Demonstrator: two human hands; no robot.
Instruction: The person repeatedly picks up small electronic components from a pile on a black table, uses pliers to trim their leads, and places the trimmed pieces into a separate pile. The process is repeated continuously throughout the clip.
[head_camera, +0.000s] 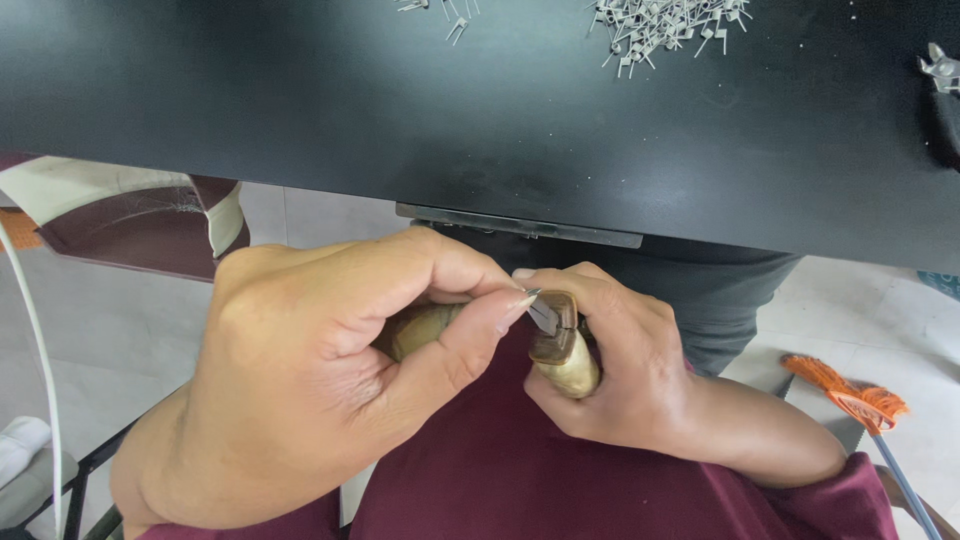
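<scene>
While gripped below the table (480, 110) edge: brown handle (565, 350) enclosed in right hand (620, 370). Small metal piece (543, 316) at handle's slotted end, pinched between left hand (330, 370) thumb and forefinger. Second rounded piece (425, 328) inside left palm. Loose clips (665, 25) on table, well beyond both grips.

Black tabletop (300, 90); maroon garment (500, 470); tan-brown handle (565, 355); silver clips (665, 25); orange broom (845, 390).

A black table (500, 100) carries scattered small metal clips, perhaps staples (665, 25), near its far edge.
</scene>
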